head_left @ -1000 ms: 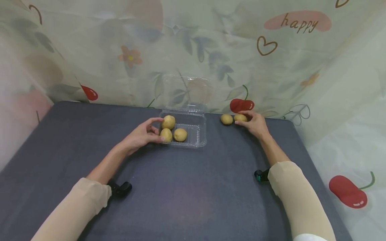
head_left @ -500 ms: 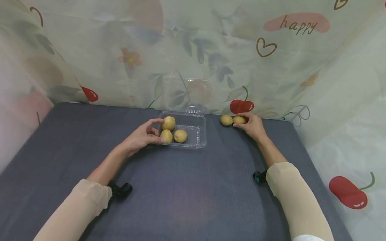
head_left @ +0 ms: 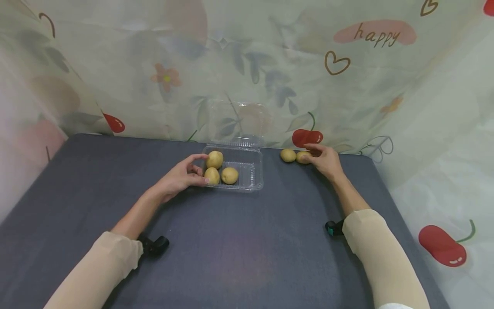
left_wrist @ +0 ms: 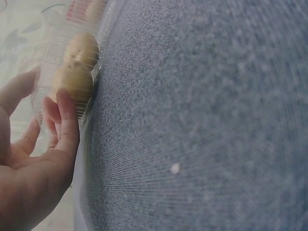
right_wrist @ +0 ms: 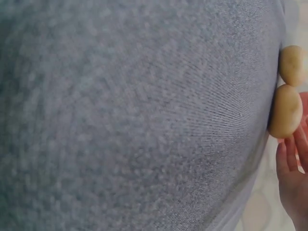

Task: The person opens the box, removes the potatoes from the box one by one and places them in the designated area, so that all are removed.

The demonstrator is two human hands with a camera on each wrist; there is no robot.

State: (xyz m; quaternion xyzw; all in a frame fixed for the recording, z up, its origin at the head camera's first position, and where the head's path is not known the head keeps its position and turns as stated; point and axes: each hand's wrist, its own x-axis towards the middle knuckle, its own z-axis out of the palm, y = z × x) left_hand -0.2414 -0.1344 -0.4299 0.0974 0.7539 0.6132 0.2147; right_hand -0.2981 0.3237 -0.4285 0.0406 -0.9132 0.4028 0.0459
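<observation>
In the head view, an open clear plastic clamshell container stands near the table's back edge, its lid raised. Three potatoes lie inside: a rear potato, a front-left potato and a front-right potato. My left hand grips the container's left end, thumb at the front corner and fingers toward the back. To the right, two potatoes sit side by side on the table: a left one and a right one. My right hand is beside the right one, fingers extended; contact is unclear.
A dark grey cloth covers the table. Behind its back edge hangs a patterned curtain, close to the container's lid and the two loose potatoes. A small white speck shows on the cloth in the left wrist view.
The right potato has shifted slightly left against its neighbour. My right hand, earlier round that potato, has loosened and eased back to the right. My left hand keeps its place on the container.
</observation>
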